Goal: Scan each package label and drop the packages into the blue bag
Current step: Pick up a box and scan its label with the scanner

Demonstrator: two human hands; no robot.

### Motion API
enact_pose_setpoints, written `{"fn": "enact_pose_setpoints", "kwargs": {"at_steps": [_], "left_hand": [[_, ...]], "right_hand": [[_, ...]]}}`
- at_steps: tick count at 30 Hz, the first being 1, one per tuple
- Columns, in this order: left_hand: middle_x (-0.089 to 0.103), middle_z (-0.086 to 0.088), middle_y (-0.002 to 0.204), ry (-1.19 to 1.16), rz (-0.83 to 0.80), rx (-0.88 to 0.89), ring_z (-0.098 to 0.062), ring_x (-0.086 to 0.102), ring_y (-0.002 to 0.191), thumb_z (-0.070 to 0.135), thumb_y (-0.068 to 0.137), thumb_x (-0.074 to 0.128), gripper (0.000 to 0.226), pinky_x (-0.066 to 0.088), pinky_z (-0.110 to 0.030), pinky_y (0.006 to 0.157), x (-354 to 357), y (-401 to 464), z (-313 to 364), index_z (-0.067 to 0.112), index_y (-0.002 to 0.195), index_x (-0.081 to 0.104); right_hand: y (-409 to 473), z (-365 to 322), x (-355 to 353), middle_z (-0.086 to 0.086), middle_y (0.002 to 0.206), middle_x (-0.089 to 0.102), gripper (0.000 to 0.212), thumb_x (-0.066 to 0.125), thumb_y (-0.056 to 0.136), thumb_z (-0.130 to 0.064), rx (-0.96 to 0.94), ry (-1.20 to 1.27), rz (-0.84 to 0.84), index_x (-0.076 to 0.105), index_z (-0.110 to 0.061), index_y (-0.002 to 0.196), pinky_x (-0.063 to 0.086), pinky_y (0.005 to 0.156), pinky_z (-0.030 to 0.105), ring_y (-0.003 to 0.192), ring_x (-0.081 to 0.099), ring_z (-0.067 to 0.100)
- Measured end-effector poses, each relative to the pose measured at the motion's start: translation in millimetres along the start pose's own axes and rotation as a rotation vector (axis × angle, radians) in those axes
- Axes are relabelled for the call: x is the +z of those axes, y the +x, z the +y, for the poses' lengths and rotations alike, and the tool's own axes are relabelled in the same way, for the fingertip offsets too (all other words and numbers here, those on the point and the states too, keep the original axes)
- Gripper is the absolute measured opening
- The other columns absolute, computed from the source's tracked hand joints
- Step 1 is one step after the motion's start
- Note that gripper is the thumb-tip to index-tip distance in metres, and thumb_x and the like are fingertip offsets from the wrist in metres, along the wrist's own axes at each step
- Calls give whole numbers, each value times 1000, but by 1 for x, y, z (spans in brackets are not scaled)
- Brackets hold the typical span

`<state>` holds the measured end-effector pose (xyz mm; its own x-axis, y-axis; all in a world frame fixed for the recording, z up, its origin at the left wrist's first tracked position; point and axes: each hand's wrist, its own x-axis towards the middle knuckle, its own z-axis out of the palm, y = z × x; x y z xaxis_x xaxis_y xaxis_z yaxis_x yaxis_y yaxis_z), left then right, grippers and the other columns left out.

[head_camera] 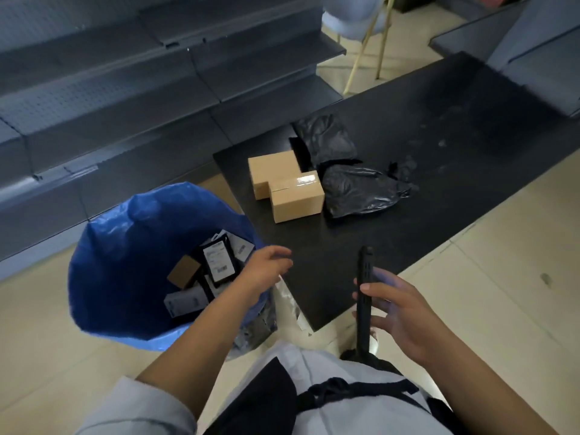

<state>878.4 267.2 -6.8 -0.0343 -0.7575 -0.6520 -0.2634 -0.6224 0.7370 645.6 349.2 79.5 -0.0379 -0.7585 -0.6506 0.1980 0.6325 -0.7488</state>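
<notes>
two boxes (287, 185), two black mailers (354, 189) on table (408, 233), grey shelving (125, 98) behind

A low black table (392, 146) carries two cardboard boxes (287, 185) touching each other and, just beside them, two black plastic mailer bags (354, 189); faint smudges, perhaps dust, mark its far end.

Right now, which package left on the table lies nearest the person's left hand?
The nearer cardboard box, with shiny tape on top. The other box and both black bags lie farther from the left hand.
</notes>
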Motion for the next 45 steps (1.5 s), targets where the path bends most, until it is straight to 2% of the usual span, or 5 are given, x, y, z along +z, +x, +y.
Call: {"fn": "enact_pose_setpoints", "kwargs": {"at_steps": [7,13,25,35,45], "left_hand": [[43,-6,151,630,210,303,-32,41,140,23,87,74,72,41,-48,113,7,67,74,22,150,40],[14,-12,167,1078,154,208,-37,18,152,22,83,81,105,22,-49,122,20,113,123,15,161,12],[32,-16,151,1145,448,-41,-40,31,139,29,79,81,88,32,-53,113,75,117,125,17,150,31],[52,-18,138,1084,840,246,-38,44,127,15,54,91,92,44,-58,104,170,26,6,15,134,46],[19,-6,163,667,725,118,-33,16,152,15,85,73,69,33,-58,117,211,-8,-48,31,144,41]], "right_hand": [[8,-34,-47,-3,83,78,25,60,93,0,-46,44,31,71,-15,109,56,85,48,93,69,24],[22,-69,-102,-1,83,77,29,62,90,1,-63,81,27,71,-15,112,57,82,47,92,69,25],[79,-112,-211,-5,85,79,27,63,91,-1,16,33,-76,71,-16,112,48,104,63,99,67,28],[124,-111,-210,5,98,74,26,67,89,-4,150,-98,-261,72,-13,112,53,93,53,94,66,24],[126,-98,-182,12,115,69,41,69,88,-7,225,-241,-316,66,-13,128,54,91,52,108,63,30]]}}
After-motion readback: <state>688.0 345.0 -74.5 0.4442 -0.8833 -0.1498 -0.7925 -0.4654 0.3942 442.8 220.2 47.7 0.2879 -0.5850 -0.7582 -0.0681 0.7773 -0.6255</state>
